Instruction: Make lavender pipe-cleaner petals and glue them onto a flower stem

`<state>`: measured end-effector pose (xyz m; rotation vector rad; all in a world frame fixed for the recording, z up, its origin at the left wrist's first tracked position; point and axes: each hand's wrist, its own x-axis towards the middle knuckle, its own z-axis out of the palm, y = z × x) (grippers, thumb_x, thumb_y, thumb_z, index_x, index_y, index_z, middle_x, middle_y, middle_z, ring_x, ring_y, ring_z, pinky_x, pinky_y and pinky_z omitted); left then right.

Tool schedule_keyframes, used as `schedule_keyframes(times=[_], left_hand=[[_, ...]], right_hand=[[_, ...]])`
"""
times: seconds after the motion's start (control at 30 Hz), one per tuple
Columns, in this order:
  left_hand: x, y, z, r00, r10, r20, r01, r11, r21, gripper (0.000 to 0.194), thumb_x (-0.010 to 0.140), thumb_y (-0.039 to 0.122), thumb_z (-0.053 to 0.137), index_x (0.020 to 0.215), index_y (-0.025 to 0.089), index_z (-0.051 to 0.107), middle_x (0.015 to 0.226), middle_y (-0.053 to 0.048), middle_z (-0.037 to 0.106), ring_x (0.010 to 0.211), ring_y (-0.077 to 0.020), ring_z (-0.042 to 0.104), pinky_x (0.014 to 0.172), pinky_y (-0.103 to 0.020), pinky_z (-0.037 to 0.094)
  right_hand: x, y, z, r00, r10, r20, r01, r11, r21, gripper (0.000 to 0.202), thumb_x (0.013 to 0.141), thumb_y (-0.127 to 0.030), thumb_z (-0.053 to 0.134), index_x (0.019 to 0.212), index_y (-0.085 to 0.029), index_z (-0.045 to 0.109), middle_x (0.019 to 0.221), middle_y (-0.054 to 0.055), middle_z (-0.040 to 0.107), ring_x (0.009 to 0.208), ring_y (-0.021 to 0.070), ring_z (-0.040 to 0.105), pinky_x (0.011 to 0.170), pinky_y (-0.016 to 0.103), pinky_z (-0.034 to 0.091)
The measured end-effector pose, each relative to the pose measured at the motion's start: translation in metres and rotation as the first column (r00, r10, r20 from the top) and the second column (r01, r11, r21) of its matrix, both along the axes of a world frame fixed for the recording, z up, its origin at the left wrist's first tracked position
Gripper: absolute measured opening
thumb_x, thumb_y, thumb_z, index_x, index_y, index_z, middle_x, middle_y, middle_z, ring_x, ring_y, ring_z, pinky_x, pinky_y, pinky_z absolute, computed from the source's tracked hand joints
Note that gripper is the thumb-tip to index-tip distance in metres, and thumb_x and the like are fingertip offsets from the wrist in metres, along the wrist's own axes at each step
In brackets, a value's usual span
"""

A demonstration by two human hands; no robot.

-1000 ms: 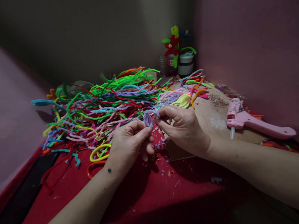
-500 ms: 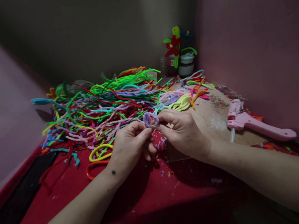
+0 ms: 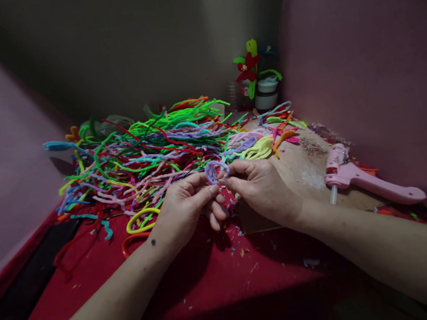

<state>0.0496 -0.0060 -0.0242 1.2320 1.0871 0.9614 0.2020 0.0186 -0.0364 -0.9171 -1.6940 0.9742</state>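
A lavender pipe cleaner (image 3: 210, 174), bent into loops, is pinched between both hands above the red cloth. My left hand (image 3: 189, 200) grips its lower left part with thumb and forefinger, the other fingers loosely curled. My right hand (image 3: 261, 188) pinches the right side of the loop, its fingertips close to the left thumb. Just behind the hands spreads a big heap of pipe cleaners (image 3: 154, 149) in many colours. Yellow-handled scissors (image 3: 142, 221) lie by my left wrist, partly covered by it; an orange-red handle shows below the yellow one.
A pink hot glue gun (image 3: 376, 180) lies at right on a tan board (image 3: 295, 174). Bent yellow pipe cleaner loops (image 3: 258, 148) lie on the board. At the back stand a red pipe-cleaner flower (image 3: 248, 67) and a lidded white container (image 3: 266, 95). A black strip (image 3: 35, 275) lies at left.
The right hand has shifted slightly right and the lavender loop stretches a little wider to the right. Both hands keep their pinch. The whole view has shifted slightly.
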Motion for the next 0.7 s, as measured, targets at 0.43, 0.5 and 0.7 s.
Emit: schedule_keyframes(times=[0.43, 0.5, 0.7], left_hand=[[-0.002, 0.002, 0.002, 0.993, -0.004, -0.122, 0.0, 1.0, -0.027, 0.008, 0.082, 0.019, 0.049, 0.081, 0.014, 0.053, 0.054, -0.005, 0.068, 0.04, -0.014, 0.061, 0.043, -0.021, 0.047], [-0.002, 0.001, 0.003, 0.991, -0.024, -0.135, 0.019, 0.999, -0.037, 0.009, 0.082, 0.021, 0.049, 0.079, 0.014, 0.053, 0.055, -0.005, 0.068, 0.04, -0.0141, 0.061, 0.042, -0.021, 0.047], [0.002, -0.002, 0.005, 0.982, -0.101, -0.16, 0.087, 0.992, -0.093, 0.013, 0.082, 0.024, 0.05, 0.073, 0.014, 0.053, 0.055, -0.005, 0.067, 0.038, -0.013, 0.059, 0.04, -0.02, 0.045]], right_hand=[[0.0, 0.006, 0.0, 0.986, 0.088, -0.138, -0.123, 0.956, -0.265, 0.01, 0.071, -0.021, 0.063, 0.065, -0.013, 0.06, 0.061, -0.002, 0.057, 0.055, 0.0083, 0.049, 0.052, 0.021, 0.039], [0.002, 0.007, 0.004, 0.973, 0.114, -0.203, -0.171, 0.941, -0.292, 0.013, 0.069, -0.025, 0.067, 0.072, -0.014, 0.06, 0.065, -0.001, 0.058, 0.056, 0.0087, 0.052, 0.054, 0.022, 0.041], [0.006, 0.012, 0.005, 0.839, 0.335, -0.428, -0.512, 0.752, -0.415, 0.027, 0.08, -0.038, 0.057, 0.068, -0.014, 0.057, 0.06, 0.001, 0.058, 0.05, 0.0097, 0.052, 0.054, 0.025, 0.044]])
